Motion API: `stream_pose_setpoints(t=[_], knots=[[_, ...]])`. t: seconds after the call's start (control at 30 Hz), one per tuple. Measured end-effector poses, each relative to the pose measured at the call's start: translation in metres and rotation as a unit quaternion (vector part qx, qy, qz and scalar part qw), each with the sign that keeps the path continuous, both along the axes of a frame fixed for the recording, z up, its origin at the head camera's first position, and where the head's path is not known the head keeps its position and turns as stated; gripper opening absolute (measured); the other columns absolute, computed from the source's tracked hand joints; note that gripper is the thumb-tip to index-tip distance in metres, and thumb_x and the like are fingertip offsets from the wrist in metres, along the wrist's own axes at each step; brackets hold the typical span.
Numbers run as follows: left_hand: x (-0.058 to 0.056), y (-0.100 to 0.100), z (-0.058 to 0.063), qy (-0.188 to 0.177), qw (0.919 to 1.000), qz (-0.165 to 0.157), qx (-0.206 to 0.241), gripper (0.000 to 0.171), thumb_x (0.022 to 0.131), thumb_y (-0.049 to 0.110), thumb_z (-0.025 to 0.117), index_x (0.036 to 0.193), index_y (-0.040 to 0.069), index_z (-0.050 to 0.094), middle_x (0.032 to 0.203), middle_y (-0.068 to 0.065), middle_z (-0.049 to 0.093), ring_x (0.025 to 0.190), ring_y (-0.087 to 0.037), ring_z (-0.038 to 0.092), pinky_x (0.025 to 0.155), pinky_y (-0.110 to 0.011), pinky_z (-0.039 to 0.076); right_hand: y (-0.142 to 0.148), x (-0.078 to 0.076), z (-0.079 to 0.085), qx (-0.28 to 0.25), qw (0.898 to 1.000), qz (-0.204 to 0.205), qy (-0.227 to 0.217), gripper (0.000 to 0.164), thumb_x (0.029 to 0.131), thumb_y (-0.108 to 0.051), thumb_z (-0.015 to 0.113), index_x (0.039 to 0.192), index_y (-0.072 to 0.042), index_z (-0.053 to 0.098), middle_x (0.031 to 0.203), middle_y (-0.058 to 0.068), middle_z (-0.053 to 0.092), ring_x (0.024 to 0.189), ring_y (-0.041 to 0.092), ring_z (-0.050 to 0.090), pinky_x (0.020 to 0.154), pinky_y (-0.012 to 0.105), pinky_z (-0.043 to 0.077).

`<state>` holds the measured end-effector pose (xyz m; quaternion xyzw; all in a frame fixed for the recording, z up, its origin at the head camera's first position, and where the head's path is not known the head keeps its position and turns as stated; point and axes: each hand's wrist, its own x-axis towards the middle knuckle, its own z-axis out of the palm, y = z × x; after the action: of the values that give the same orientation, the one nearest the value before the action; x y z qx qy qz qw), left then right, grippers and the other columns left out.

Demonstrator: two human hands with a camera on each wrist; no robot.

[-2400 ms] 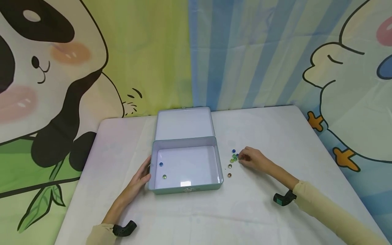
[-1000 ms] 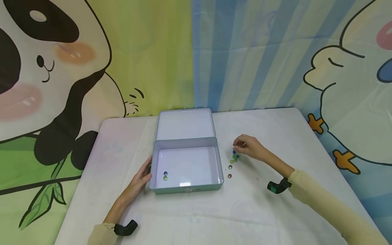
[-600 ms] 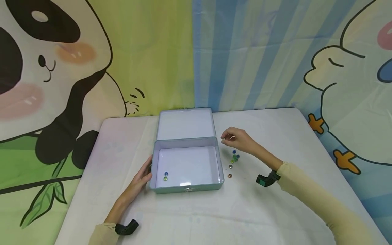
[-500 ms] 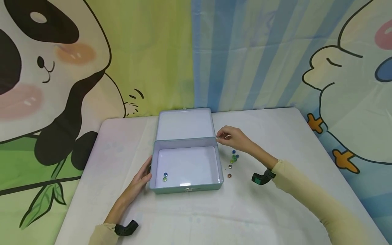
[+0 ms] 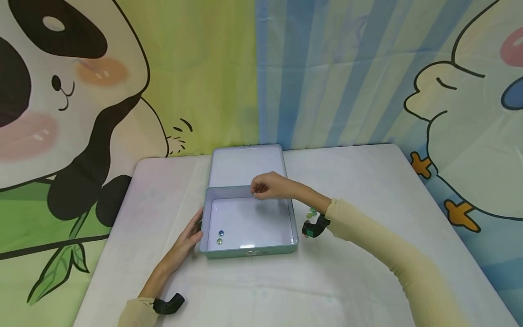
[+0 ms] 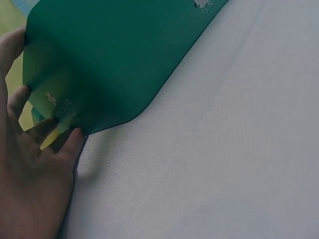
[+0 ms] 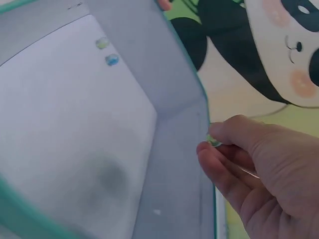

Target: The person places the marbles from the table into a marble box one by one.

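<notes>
An open light-green tin box (image 5: 229, 254) with a white inside stands on the table. On its floor near the left wall lie a blue marble (image 5: 221, 233) and a yellow-green marble (image 5: 219, 241). My right hand (image 5: 271, 185) is over the back of the box. Between its thumb and forefinger it pinches a clear greenish marble (image 7: 214, 142), level with the rim in the right wrist view. My left hand (image 5: 184, 240) touches the box's left side, its fingers spread along the green outer wall (image 6: 114, 59).
Several green marbles (image 5: 312, 212) lie on the white tablecloth (image 5: 347, 290) right of the box, partly hidden by the right forearm and its black wrist camera (image 5: 315, 226). The raised lid (image 5: 245, 165) leans toward the curtain behind.
My right hand has left the marbles on the cloth and moved left over the box with one pinched. Both marbles inside have rolled a little. My left hand has stayed at the box's side.
</notes>
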<state>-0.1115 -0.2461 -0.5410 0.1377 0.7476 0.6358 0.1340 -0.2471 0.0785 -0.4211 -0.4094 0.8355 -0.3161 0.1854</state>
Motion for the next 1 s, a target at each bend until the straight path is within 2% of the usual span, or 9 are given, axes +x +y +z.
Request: stream_pose_setpoints(t=[0.1,0.23,0.27,0.33,0.47,0.5,0.77,0.93,1.0], knots=[[-0.001,0.001,0.000,-0.001,1.0000,0.000,-0.006,0.063,0.104,0.014,0.037,0.157,0.029,0.008,0.165,-0.013,0.003,0.149,-0.044,0.000,0.102,-0.003,0.023,-0.017,-0.002,-0.005,0.038,0.998,0.038,-0.009,0.011,0.092,-0.010,0.064,0.101,-0.005,0.067,0.099,0.003,0.069,0.092,0.011,0.064,0.082,0.018,0.052],[-0.001,0.000,0.001,0.000,0.9999,0.003,-0.012,0.063,0.103,0.013,0.037,0.157,0.029,0.008,0.165,-0.014,0.003,0.149,-0.044,0.002,0.119,-0.039,0.019,-0.040,-0.007,-0.016,0.078,0.994,0.080,-0.001,0.015,0.091,-0.007,0.064,0.105,-0.001,0.066,0.101,0.004,0.068,0.094,0.011,0.063,0.082,0.017,0.051],[-0.001,0.000,0.001,0.000,0.9999,0.004,-0.013,0.063,0.103,0.013,0.037,0.157,0.029,0.008,0.165,-0.014,0.004,0.149,-0.044,0.003,0.119,-0.039,0.019,-0.046,-0.009,-0.018,0.084,0.992,0.091,0.002,0.015,0.091,-0.006,0.064,0.105,-0.001,0.066,0.101,0.004,0.068,0.095,0.012,0.063,0.082,0.017,0.050],[-0.001,0.000,0.001,0.000,1.0000,0.005,-0.008,0.063,0.103,0.013,0.037,0.157,0.028,0.008,0.164,-0.015,0.003,0.149,-0.045,0.002,0.117,-0.059,0.012,-0.057,-0.011,-0.023,0.096,0.990,0.105,0.007,0.016,0.090,-0.004,0.064,0.106,-0.001,0.066,0.102,0.005,0.068,0.094,0.012,0.063,0.082,0.017,0.050],[-0.002,0.000,0.000,-0.005,1.0000,0.003,-0.002,0.063,0.103,0.014,0.036,0.157,0.027,0.007,0.164,-0.016,0.001,0.148,-0.047,-0.001,0.116,-0.063,0.009,-0.076,-0.011,-0.030,0.103,0.988,0.117,0.013,0.016,0.090,-0.003,0.065,0.105,-0.001,0.066,0.100,0.006,0.068,0.092,0.011,0.061,0.080,0.017,0.049],[-0.002,0.001,0.000,-0.006,1.0000,0.003,-0.001,0.063,0.103,0.014,0.036,0.157,0.027,0.007,0.164,-0.016,0.000,0.148,-0.048,-0.001,0.111,-0.072,0.005,-0.080,-0.011,-0.031,0.104,0.988,0.115,0.016,0.016,0.090,-0.004,0.066,0.105,-0.001,0.066,0.100,0.006,0.068,0.090,0.011,0.060,0.079,0.016,0.048],[0.000,0.002,-0.001,-0.018,0.9998,-0.004,-0.010,0.063,0.104,0.014,0.035,0.157,0.028,0.006,0.165,-0.015,-0.001,0.148,-0.047,-0.002,0.112,-0.069,0.007,-0.107,-0.010,-0.053,0.105,0.989,0.093,0.041,0.013,0.090,-0.011,0.069,0.101,-0.006,0.066,0.097,0.003,0.067,0.085,0.007,0.057,0.076,0.013,0.046],[0.000,0.000,0.001,-0.018,0.9995,0.003,-0.024,0.063,0.104,0.015,0.036,0.157,0.030,0.007,0.165,-0.014,0.002,0.149,-0.045,0.002,0.117,-0.039,0.020,-0.115,-0.009,-0.062,0.114,0.989,0.086,0.050,0.013,0.089,-0.016,0.071,0.097,-0.008,0.066,0.093,0.001,0.067,0.081,0.006,0.056,0.073,0.011,0.044],[-0.001,-0.001,0.001,-0.017,0.9994,0.002,-0.031,0.062,0.104,0.016,0.036,0.157,0.031,0.007,0.165,-0.013,0.003,0.150,-0.044,0.003,0.115,-0.034,0.022,-0.116,-0.009,-0.063,0.117,0.988,0.085,0.050,0.014,0.088,-0.019,0.072,0.095,-0.008,0.066,0.090,0.001,0.067,0.079,0.005,0.055,0.071,0.011,0.043]])
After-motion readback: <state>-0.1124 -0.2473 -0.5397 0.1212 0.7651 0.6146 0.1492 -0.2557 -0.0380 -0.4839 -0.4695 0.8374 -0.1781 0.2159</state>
